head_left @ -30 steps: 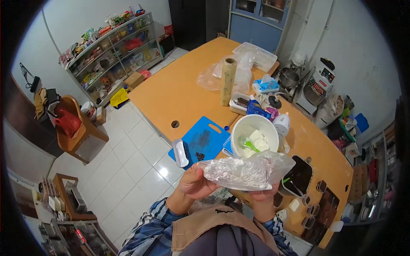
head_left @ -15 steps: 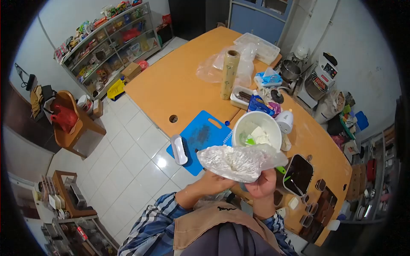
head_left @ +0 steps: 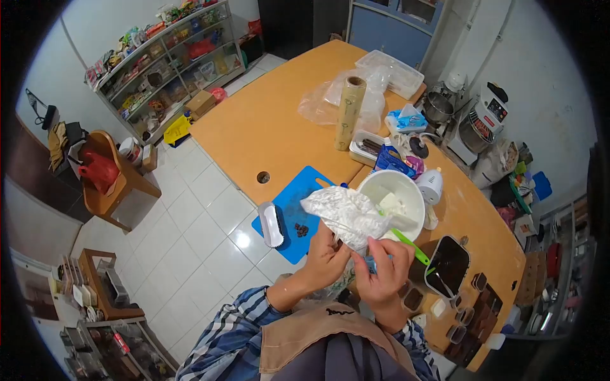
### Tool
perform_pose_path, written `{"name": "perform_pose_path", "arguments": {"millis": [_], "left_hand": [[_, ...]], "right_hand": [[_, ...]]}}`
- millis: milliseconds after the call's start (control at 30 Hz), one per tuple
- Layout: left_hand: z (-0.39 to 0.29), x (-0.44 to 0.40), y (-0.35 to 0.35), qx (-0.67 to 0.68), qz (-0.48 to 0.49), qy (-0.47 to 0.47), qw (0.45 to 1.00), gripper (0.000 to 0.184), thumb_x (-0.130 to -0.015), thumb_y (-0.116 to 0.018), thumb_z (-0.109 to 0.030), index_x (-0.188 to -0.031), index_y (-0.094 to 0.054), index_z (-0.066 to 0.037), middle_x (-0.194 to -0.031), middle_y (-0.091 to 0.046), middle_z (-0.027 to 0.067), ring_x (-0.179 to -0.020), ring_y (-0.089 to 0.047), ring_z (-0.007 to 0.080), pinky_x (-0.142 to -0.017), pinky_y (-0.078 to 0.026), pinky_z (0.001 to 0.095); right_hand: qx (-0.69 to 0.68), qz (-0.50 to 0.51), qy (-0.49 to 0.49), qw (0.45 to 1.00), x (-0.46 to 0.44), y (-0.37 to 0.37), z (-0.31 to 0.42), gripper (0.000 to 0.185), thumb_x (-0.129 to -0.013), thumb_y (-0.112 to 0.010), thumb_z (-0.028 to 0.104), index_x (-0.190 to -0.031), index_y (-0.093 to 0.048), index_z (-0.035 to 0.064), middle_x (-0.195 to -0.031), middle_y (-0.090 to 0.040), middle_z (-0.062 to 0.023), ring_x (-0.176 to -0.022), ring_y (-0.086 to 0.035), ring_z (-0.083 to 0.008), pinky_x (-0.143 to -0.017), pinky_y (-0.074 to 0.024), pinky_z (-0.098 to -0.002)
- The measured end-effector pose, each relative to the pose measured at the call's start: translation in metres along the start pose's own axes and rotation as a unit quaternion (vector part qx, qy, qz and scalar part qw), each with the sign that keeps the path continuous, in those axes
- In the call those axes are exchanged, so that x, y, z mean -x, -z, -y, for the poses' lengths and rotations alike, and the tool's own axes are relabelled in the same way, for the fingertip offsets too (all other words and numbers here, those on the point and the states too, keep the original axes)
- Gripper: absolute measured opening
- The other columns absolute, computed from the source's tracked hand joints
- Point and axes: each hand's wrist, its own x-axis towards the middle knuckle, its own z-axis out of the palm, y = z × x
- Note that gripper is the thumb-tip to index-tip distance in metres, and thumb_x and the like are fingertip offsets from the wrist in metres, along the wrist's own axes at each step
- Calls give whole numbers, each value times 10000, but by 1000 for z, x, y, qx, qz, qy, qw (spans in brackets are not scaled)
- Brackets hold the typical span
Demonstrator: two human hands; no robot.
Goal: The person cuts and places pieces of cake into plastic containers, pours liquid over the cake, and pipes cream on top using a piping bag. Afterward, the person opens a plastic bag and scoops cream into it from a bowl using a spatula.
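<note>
A clear plastic piping bag [head_left: 348,214] full of white cream is raised over the table edge, its filled part tilted up to the left. My left hand [head_left: 323,259] is closed around the lower side of the bag. The fingers of my right hand [head_left: 385,272] pinch the bag's edge near its lower right. Just behind the bag stands a white bucket [head_left: 417,193] with white cream inside. A green-handled spatula [head_left: 412,246] leans out of the bucket toward me. To the left, a white paper loaf liner [head_left: 271,225] and small dark pieces [head_left: 301,229] lie on a blue cutting board [head_left: 293,251].
A tub of dark filling [head_left: 450,263] and several small dark-filled cups [head_left: 464,315] stand on the right. A roll of wrap [head_left: 350,114], a tray of dark sticks [head_left: 366,147] and a white hand mixer [head_left: 431,184] are farther back on the orange table [head_left: 254,130].
The bag has turned and gathered, its filled end tipping upward. My right hand has moved from supporting underneath to pinching its edge. The dark pieces and the spatula handle now show more.
</note>
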Motion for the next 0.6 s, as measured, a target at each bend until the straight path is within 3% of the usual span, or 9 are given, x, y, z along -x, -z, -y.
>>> {"name": "perform_pose_path", "arguments": {"millis": [100, 200, 300, 400, 500, 600], "left_hand": [[5, 2, 5, -14, 0, 19, 1000, 531, -856, -423, 31, -1354, -239, 21, -1310, -412, 121, -1223, -412, 205, -1018, -330, 349], [10, 6, 10, -66, -1, -4, 998, 425, -852, -435, 29, -1275, -403, 23, -1221, -510, 116, -1148, -485, 208, -982, -356, 331], [10, 5, 20, -224, 59, -90, 969, 307, -852, -512, -16, -1156, -557, -14, -1117, -596, 111, -1040, -567, 215, -886, -435, 336], [17, 15, 14, -174, 5, -71, 982, 239, -845, -541, -38, -1070, -620, -34, -1049, -633, 108, -973, -602, 243, -843, -453, 347], [12, 18, 16, -140, 34, -10, 989, 228, -830, -568, -50, -1049, -626, -27, -1050, -630, 121, -963, -600, 267, -837, -451, 357], [28, 28, 22, -175, 36, -37, 983, 220, -822, -581, -69, -1034, -630, -29, -1036, -631, 117, -942, -601, 275, -829, -450, 366]], "right_hand": [[-15, 31, 1, 999, -7, -2, -1, 318, -663, -742, 62, -961, -639, 29, -911, -555, -82, -773, -479, -261, -690, -389, -362], [-58, 48, -12, 997, -8, -4, -1, 294, -665, -738, 59, -942, -646, 26, -895, -547, -81, -769, -475, -257, -677, -381, -360], [-69, 23, -18, 997, -10, -1, 3, 295, -662, -739, 56, -941, -647, 30, -870, -544, -73, -768, -477, -253, -679, -378, -361], [-23, 34, -3, 999, -15, -1, 7, 276, -666, -733, 61, -927, -646, 38, -856, -542, -68, -763, -477, -252, -680, -373, -362], [-29, 59, 5, 998, -15, -2, 5, 244, -670, -717, 56, -902, -643, 47, -857, -543, -58, -760, -477, -249, -685, -363, -367], [-26, 68, 18, 997, -16, -3, 4, 208, -680, -687, 51, -878, -626, 47, -864, -543, -48, -766, -478, -244, -697, -355, -370]]}}
